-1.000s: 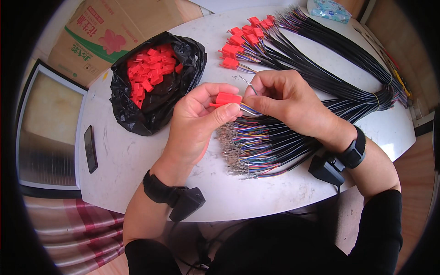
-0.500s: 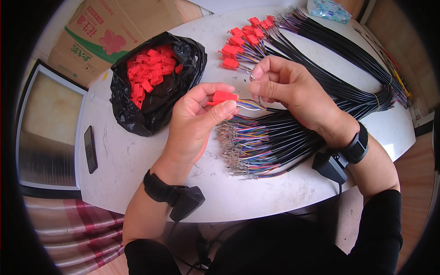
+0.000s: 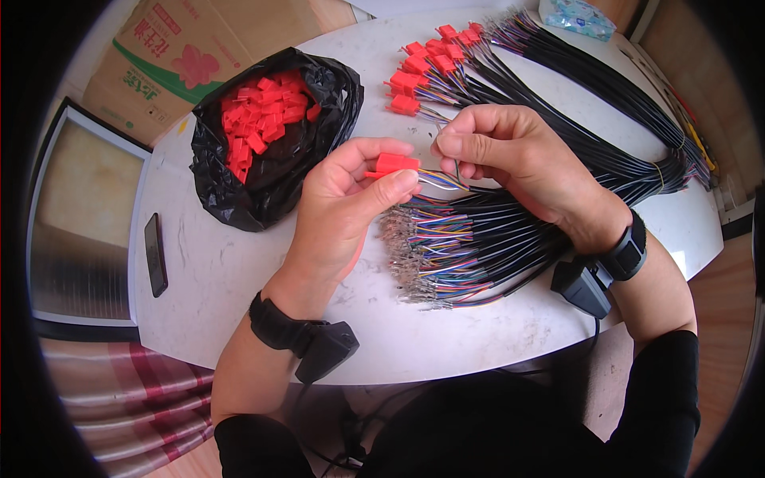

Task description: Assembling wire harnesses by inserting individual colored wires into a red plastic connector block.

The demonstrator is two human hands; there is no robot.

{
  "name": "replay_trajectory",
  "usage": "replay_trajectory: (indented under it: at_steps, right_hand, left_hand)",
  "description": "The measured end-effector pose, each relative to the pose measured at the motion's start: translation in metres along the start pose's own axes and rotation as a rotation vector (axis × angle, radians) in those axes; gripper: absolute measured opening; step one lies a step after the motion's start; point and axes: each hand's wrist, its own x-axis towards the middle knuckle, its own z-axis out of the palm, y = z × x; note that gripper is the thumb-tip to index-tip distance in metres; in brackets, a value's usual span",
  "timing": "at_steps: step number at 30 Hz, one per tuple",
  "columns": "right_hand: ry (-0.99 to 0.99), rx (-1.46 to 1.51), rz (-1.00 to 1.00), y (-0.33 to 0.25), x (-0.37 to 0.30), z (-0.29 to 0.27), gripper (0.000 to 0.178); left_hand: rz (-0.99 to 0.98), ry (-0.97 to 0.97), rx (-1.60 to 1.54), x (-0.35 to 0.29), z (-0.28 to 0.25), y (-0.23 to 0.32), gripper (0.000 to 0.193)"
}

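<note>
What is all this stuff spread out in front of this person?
red connector: one, red, pinched in left hand.
thin wire: one, pinched in right hand.
loose-ended cables: a bundle, black with coloured wires, table centre.
finished cables: a bundle, red plugs, far side.
black bag: one, full of red connectors, left.
phone: one, black, table's left edge.
cardboard box: one, brown, beyond the table.
table: one, white.
left hand; right hand: both wear black wristbands.

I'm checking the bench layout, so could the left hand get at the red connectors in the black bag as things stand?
Probably yes: the bag gapes open beside the left hand, red connectors exposed, though its fingers already pinch one.
</note>
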Motion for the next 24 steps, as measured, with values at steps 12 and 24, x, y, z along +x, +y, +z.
replay_trajectory:
  at_steps: [12, 24]
  right_hand:
    - [0.043, -0.333, -0.162, -0.002, 0.000, 0.001, 0.011]
    - [0.000, -0.660, -0.142, -0.011, -0.007, 0.002, 0.010]
  left_hand:
    - [0.027, 0.017, -0.021, 0.000, 0.002, -0.001, 0.028]
    - [0.020, 0.015, 0.024, 0.000, 0.005, -0.001, 0.031]
